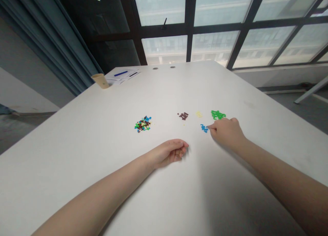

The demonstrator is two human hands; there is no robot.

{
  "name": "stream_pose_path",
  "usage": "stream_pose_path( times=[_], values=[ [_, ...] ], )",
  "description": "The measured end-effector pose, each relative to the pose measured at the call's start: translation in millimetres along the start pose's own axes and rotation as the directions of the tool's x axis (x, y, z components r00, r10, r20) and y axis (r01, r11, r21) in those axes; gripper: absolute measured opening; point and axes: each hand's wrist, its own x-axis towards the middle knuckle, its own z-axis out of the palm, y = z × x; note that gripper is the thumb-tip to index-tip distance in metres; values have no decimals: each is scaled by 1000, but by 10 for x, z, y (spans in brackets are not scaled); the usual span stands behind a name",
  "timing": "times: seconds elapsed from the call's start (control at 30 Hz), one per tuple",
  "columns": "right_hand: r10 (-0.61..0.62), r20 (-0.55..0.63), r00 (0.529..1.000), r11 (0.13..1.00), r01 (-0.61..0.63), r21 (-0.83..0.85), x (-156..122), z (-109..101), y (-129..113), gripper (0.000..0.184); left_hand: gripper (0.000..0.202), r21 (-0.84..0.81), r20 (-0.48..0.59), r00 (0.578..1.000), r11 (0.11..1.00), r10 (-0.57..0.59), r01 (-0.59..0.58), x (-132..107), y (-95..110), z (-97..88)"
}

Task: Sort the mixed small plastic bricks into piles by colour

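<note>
My right hand (pixel 227 131) reaches to a small cluster of blue pieces (pixel 204 128), its fingertip at the right edge of them. Its other fingers are curled in, and anything pinched there is too small to make out. Nearer to me, my left hand (pixel 172 152) rests over the table with thumb and fingers curled together; whatever they hold, if anything, is hidden. Green pieces (pixel 218 115) lie just beyond my right hand. Pale yellow pieces (pixel 199 114) and dark brown pieces (pixel 183 116) form separate groups to the left. Further left sits a mixed-colour pile (pixel 142 124) of small pieces.
A white table (pixel 164 92) spreads out beneath everything. At its far left edge stand a tan paper cup (pixel 100 81) and papers (pixel 125 75) with a blue pen (pixel 120 73) on them. Windows rise behind the table, and a blue curtain (pixel 46 34) hangs at left.
</note>
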Motion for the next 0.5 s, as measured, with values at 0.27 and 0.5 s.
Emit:
stream_pose_path(
  times=[0.27,0.5],
  values=[
    [-13,-109,994,1000,10,-29,-48,-94,-41,30,17,181,-76,990,978,120,-104,8,11,38],
    [-314,-40,949,946,316,74,-297,-228,-370,22,25,979,-49,510,-61,859,197,-130,493,-368]
  ],
)
